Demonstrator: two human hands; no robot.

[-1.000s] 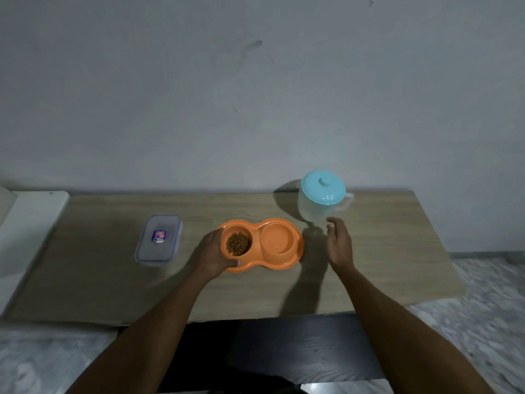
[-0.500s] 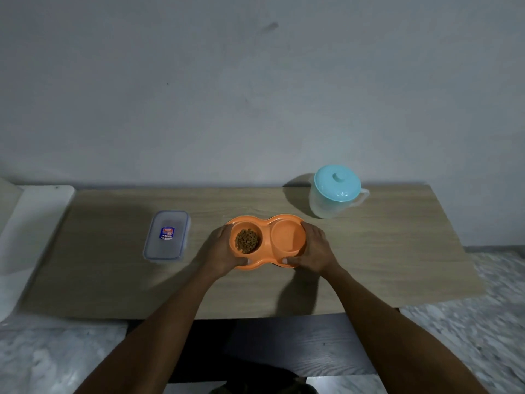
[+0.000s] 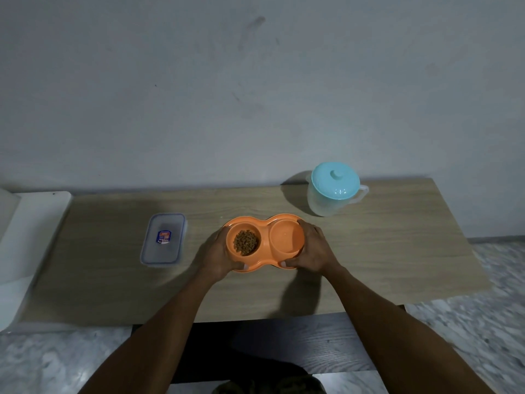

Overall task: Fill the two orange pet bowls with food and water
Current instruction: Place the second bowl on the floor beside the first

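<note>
An orange double pet bowl (image 3: 265,223) sits in the middle of the wooden table (image 3: 383,251). Brown kibble (image 3: 246,242) fills its left cup. Its right cup (image 3: 286,236) looks smooth and orange; I cannot tell whether water is in it. My left hand (image 3: 217,253) grips the bowl's left end with the thumb on the front rim. My right hand (image 3: 314,250) grips the right end the same way. A clear jug with a light blue lid (image 3: 335,180) stands behind the bowl to the right, its lid on.
A clear lidded food box (image 3: 163,240) with a small blue label lies left of the bowl. A white surface (image 3: 25,237) adjoins the table's left end. The wall runs right behind the table. Marbled floor shows in front and to the right.
My right hand left the spot beside the jug and took hold of the bowl's right end. The left hand kept its grip on the left end.
</note>
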